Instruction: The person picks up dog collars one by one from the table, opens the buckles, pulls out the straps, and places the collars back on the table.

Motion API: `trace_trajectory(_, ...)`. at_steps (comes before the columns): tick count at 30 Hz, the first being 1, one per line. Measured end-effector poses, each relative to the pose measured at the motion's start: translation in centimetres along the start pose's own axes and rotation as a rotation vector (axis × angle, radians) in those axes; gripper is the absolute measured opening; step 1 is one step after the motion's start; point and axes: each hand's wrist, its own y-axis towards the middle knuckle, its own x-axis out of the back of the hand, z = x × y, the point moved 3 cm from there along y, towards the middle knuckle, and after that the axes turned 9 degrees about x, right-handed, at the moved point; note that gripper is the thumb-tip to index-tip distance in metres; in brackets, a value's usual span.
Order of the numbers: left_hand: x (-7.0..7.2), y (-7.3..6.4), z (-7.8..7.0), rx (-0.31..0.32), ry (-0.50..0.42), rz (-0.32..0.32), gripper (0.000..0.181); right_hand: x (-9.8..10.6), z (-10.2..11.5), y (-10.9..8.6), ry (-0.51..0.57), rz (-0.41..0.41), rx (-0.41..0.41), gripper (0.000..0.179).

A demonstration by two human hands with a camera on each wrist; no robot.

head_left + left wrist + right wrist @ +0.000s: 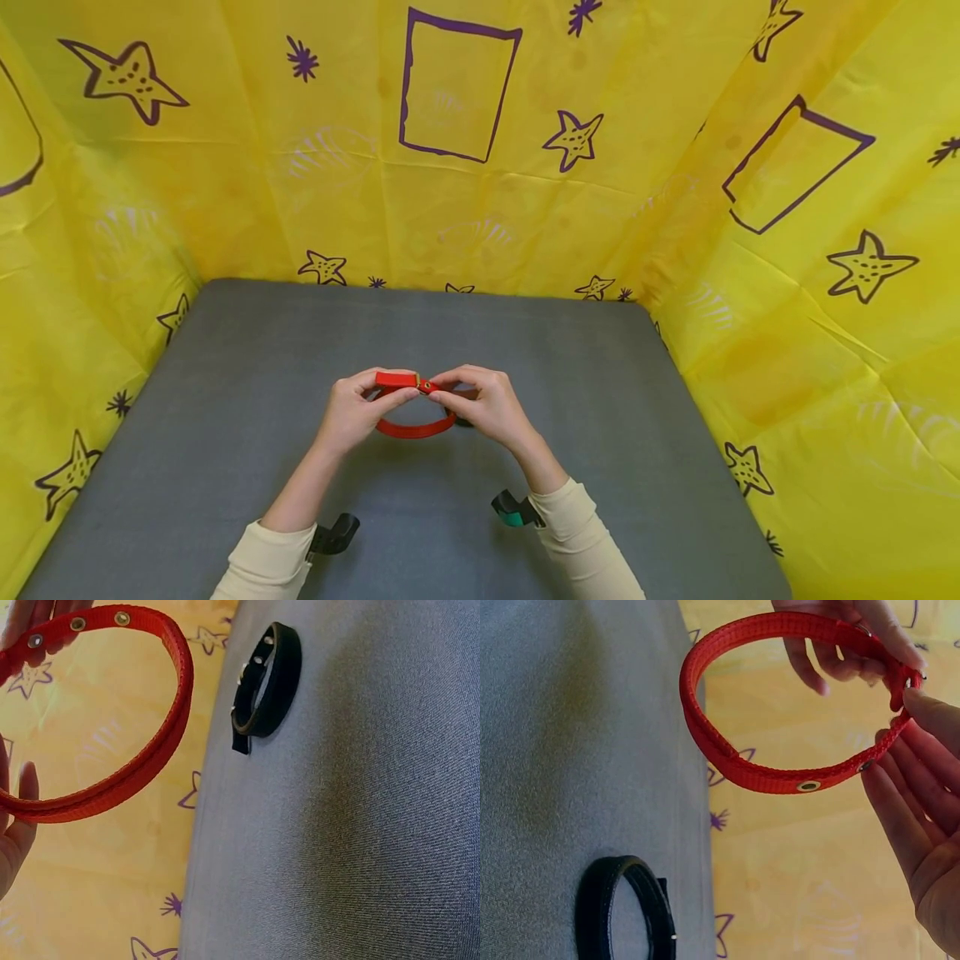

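Both hands hold a red collar (pixel 415 431) up above the grey surface, its band curved into a loop. At the buckle end, my left hand (pixel 351 407) pinches the strap between thumb and fingers. My right hand (pixel 489 405) pinches the strap end with metal eyelets, close beside the buckle. The two thumbs nearly meet there. In the right wrist view the red band (pixel 772 780) hangs in a round loop from the fingers. A black collar (pixel 289 682), buckled into a ring, stands on the surface beyond; in the head view my right hand mostly covers it.
The grey cloth-covered table (pixel 420 525) spreads beneath both arms. Yellow fabric walls (pixel 465 200) with purple drawings of starfish and frames enclose its back and sides. A black wrist camera (pixel 337 533) sits at the left cuff, another (pixel 513 507) at the right.
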Motion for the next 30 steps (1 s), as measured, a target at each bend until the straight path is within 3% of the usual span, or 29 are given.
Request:
trace_trajectory(6,0.0,0.1,0.1,-0.007,0.008,0.005,0.021,0.1,-0.3,-0.1,0.011,0.017,-0.034,0.016)
trace_trajectory(14,-0.2,0.1,-0.2,-0.048,0.033,-0.010,0.021,-0.6,-3.5,-0.6,0.015,0.018,-0.045,0.021)
trace_trajectory(23,-0.2,0.3,-0.2,-0.048,0.005,0.001,0.023,-0.3,-3.7,-0.4,0.008,0.009,0.028,0.019)
trace_trajectory(30,-0.1,0.3,-0.2,-0.043,0.034,-0.002,0.025,-0.2,-3.8,-0.6,0.015,0.013,0.007,0.019)
